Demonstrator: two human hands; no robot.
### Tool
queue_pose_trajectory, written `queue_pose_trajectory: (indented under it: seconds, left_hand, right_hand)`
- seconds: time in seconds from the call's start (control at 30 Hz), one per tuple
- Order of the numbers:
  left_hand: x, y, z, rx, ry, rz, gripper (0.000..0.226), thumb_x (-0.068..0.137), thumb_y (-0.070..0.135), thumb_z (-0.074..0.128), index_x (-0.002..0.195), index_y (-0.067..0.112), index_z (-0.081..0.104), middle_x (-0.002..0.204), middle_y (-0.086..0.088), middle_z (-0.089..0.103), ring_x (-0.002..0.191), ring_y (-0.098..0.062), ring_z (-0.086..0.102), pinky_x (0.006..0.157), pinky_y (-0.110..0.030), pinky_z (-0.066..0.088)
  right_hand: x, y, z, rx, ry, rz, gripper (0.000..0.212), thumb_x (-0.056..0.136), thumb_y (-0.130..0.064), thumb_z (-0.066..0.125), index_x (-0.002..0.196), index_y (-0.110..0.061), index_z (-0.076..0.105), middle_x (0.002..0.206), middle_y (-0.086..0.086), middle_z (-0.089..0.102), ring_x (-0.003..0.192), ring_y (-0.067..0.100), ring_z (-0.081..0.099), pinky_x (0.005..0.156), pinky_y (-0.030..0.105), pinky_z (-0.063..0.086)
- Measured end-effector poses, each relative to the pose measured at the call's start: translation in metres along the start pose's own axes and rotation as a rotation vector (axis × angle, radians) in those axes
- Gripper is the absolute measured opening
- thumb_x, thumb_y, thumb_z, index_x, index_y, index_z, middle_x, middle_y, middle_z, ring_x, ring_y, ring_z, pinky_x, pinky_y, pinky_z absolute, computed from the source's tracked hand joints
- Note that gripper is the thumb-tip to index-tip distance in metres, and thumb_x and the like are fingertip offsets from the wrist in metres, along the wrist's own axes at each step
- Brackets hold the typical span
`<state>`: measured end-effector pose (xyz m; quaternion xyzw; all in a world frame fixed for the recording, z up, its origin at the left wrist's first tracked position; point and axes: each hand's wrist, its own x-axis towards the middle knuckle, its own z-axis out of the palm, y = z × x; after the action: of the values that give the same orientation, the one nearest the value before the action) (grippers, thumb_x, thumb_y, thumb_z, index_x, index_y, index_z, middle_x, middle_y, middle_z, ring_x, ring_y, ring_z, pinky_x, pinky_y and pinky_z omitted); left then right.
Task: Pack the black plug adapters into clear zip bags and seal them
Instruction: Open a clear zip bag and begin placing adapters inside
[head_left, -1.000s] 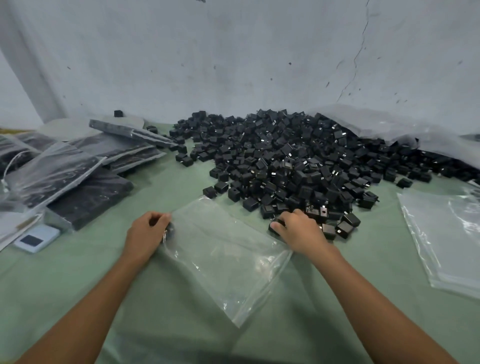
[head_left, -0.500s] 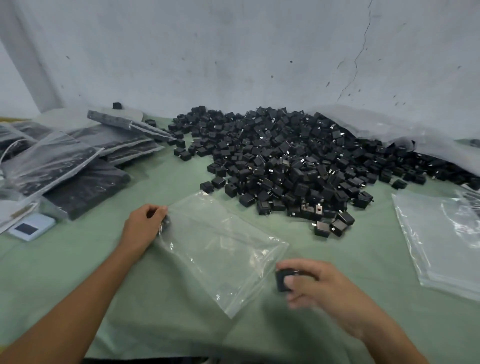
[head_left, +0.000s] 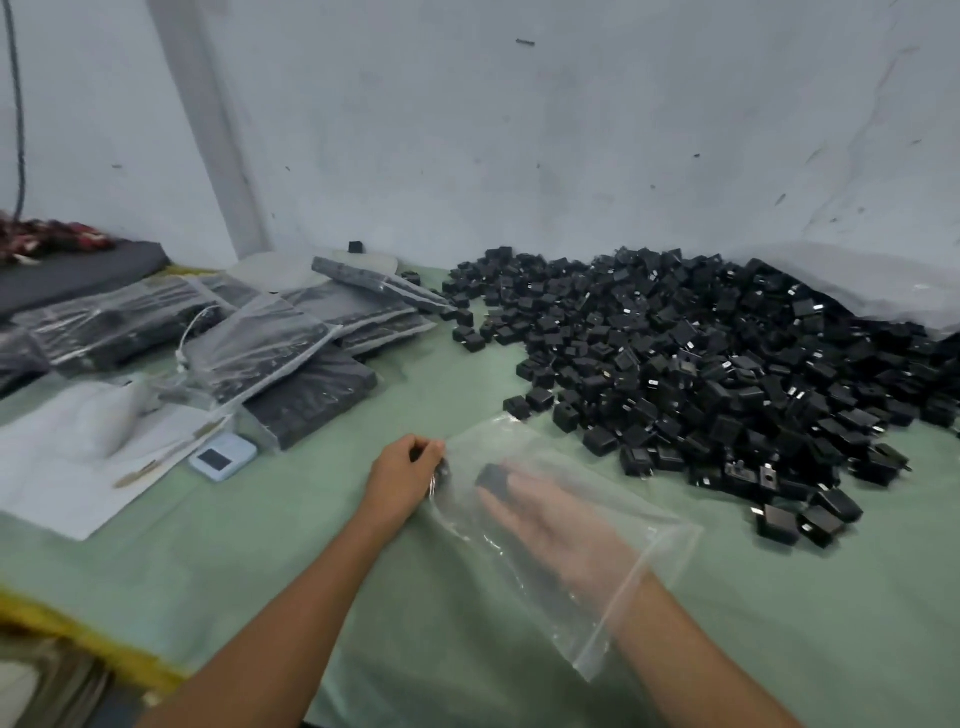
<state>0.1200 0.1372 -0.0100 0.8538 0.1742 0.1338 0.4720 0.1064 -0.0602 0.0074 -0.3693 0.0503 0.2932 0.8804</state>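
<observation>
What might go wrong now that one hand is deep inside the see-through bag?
1. The left hand pinches only one corner of the clear plastic zip bag; it might slip and the bag slide along with the right hand inside it.
2. The small black plug adapter inside the bag may tumble back out as that hand pulls out.
3. The big pile of black adapters sits close; a nudge could scatter some.

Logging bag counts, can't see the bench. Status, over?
Left hand grips clear zip bag corner. Right hand inside bag, fingers straight, black plug adapter at fingertips. Bag unsealed. Nothing in the way.
</observation>
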Motion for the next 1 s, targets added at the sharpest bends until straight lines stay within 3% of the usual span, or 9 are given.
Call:
queue_pose_trajectory:
  seconds: [0.1,0.17,0.33,0.43,0.57,0.7,0.8,0.9,1.0]
  left_hand:
    - [-0.001,0.002,0.0,0.002,0.002,0.008,0.025,0.097,0.033,0.062,0.076,0.019,0.068,0.061,0.017,0.067,0.057,0.007,0.059,0.058,-0.009,0.039]
    - [-0.001,0.002,0.001,-0.012,0.005,0.006,0.027,0.097,0.033,0.062,0.077,0.017,0.069,0.062,0.012,0.068,0.052,0.003,0.058,0.061,-0.019,0.043]
    - [-0.002,0.003,0.0,0.01,0.005,0.018,0.027,0.099,0.035,0.06,0.086,0.013,0.07,0.074,0.006,0.07,0.066,-0.01,0.062,0.067,-0.028,0.044]
    - [-0.003,0.003,0.0,0.036,0.013,0.032,0.027,0.1,0.034,0.059,0.09,0.012,0.07,0.081,0.001,0.071,0.074,-0.015,0.063,0.068,-0.027,0.044]
    - [-0.003,0.003,0.0,0.04,0.008,0.039,0.027,0.1,0.035,0.058,0.09,0.013,0.07,0.083,0.003,0.071,0.076,-0.014,0.064,0.066,-0.024,0.045]
    - [-0.001,0.004,-0.002,0.05,-0.032,0.032,0.022,0.099,0.036,0.059,0.092,0.019,0.069,0.084,0.008,0.072,0.079,-0.012,0.066,0.062,-0.012,0.043]
    - [0.011,0.008,-0.006,0.073,-0.095,-0.055,0.019,0.096,0.038,0.061,0.094,0.022,0.071,0.089,0.004,0.072,0.082,-0.019,0.067,0.072,-0.027,0.052]
    - [0.018,0.012,-0.004,0.096,-0.092,-0.106,0.02,0.095,0.04,0.061,0.087,0.024,0.07,0.089,0.002,0.072,0.078,-0.019,0.066,0.066,-0.027,0.052]
    - [0.017,0.009,-0.002,0.168,-0.042,-0.072,0.028,0.096,0.044,0.058,0.087,0.021,0.069,0.081,0.002,0.071,0.077,-0.023,0.067,0.074,-0.033,0.055]
  right_hand:
    - [0.026,0.008,0.015,-0.048,0.044,0.011,0.018,0.1,0.005,0.047,0.11,-0.002,0.06,0.083,0.013,0.073,0.072,0.02,0.074,0.064,0.027,0.061]
    - [0.042,0.013,0.02,-0.209,0.134,-0.049,0.021,0.099,0.005,0.051,0.118,-0.004,0.056,0.088,0.011,0.068,0.067,0.014,0.072,0.061,0.023,0.058]
    - [0.054,0.021,0.025,-0.85,0.205,-0.249,0.028,0.093,-0.003,0.061,0.115,-0.02,0.064,0.119,0.012,0.066,0.106,0.027,0.066,0.094,0.04,0.056]
    - [0.058,0.021,0.028,-1.24,0.215,-0.378,0.038,0.095,-0.006,0.053,0.131,-0.014,0.061,0.131,0.009,0.062,0.123,0.025,0.056,0.105,0.034,0.045]
    - [0.059,0.02,0.027,-1.317,0.193,-0.385,0.035,0.097,-0.01,0.052,0.131,-0.016,0.06,0.127,0.006,0.063,0.119,0.024,0.057,0.095,0.028,0.043]
    - [0.055,0.021,0.024,-1.398,0.147,-0.385,0.041,0.098,-0.009,0.05,0.137,-0.019,0.057,0.131,0.008,0.062,0.122,0.026,0.056,0.103,0.035,0.045]
    - [0.049,0.025,0.022,-1.392,0.133,-0.42,0.044,0.099,-0.006,0.049,0.142,-0.015,0.052,0.14,0.008,0.056,0.13,0.026,0.051,0.111,0.038,0.04]
    - [0.043,0.024,0.023,-1.369,0.121,-0.42,0.043,0.1,-0.003,0.048,0.142,-0.009,0.05,0.141,0.013,0.054,0.132,0.03,0.049,0.112,0.04,0.039]
    - [0.038,0.022,0.032,-1.417,0.132,-0.404,0.043,0.1,-0.005,0.048,0.143,-0.01,0.049,0.143,0.013,0.053,0.133,0.03,0.048,0.111,0.039,0.037]
